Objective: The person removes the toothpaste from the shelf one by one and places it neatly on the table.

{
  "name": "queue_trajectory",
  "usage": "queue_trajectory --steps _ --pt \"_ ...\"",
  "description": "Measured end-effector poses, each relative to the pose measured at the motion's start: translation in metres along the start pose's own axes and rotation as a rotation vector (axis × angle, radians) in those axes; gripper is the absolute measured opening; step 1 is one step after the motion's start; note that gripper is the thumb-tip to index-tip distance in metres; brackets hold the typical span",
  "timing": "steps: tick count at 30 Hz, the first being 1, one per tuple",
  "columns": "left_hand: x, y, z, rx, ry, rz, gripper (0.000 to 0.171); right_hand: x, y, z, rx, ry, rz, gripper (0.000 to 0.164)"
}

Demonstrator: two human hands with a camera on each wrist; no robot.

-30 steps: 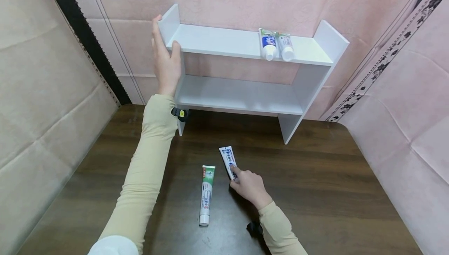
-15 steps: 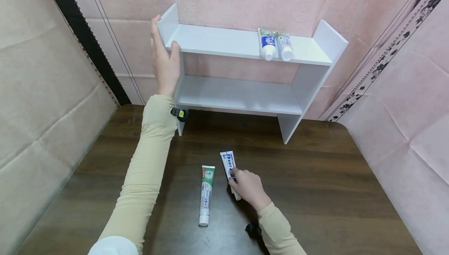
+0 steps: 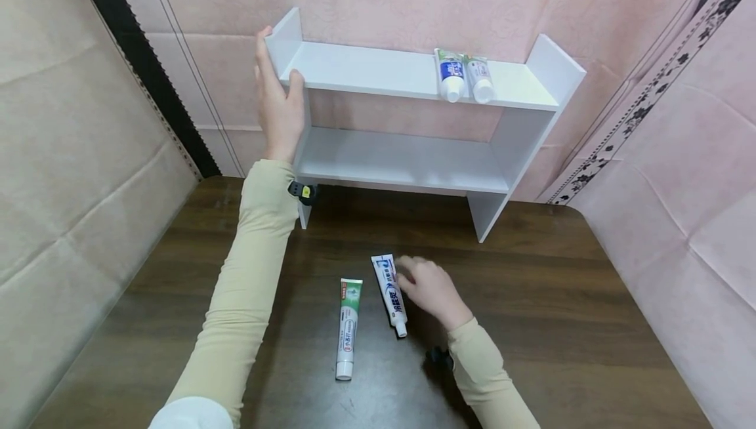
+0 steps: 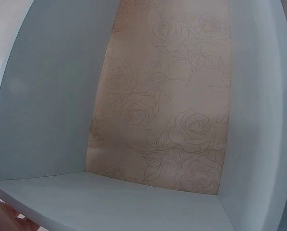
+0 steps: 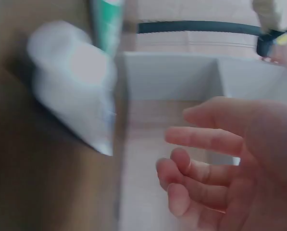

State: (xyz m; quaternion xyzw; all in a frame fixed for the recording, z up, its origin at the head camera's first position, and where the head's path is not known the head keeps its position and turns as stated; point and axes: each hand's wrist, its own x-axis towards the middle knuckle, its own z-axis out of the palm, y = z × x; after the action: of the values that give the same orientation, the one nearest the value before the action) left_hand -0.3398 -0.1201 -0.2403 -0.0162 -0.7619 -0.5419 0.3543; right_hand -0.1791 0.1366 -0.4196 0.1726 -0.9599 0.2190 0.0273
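My left hand (image 3: 280,111) grips the left side panel of a white two-tier shelf (image 3: 401,157), thumb at the front edge. A corner of that hand (image 4: 6,219) shows in the left wrist view. On the table lies a blue-and-white toothpaste tube (image 3: 390,291), its cap toward me. Just right of it is my right hand (image 3: 431,288), fingers loosely bent with nothing in them. In the right wrist view, the blurred tube (image 5: 73,72) lies apart from the right hand (image 5: 230,159). To its left is a green-and-white toothpaste tube (image 3: 348,327).
Two more toothpaste tubes, one with a blue label (image 3: 452,78) and one paler (image 3: 481,80), lie side by side on the upper tier, caps forward. The shelf stands at the back of the brown wooden table (image 3: 561,324). Pink and pale cloth walls (image 3: 667,206) enclose the sides and back.
My right hand first drew the blue-and-white tube slightly toward me, then let go and moved up and right, off it. The left hand keeps its grip on the shelf.
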Motion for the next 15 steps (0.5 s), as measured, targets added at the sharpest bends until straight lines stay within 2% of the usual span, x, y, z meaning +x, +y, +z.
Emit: queue_trajectory --steps 9,15 --pt "-0.001 0.001 0.0 0.008 0.01 0.008 0.066 0.032 -0.016 -0.086 -0.021 0.33 -0.057 0.04" --pt "0.0 -0.001 0.001 0.001 0.008 0.017 0.066 0.047 -0.033 -0.124 -0.075 0.527 -0.18 0.038"
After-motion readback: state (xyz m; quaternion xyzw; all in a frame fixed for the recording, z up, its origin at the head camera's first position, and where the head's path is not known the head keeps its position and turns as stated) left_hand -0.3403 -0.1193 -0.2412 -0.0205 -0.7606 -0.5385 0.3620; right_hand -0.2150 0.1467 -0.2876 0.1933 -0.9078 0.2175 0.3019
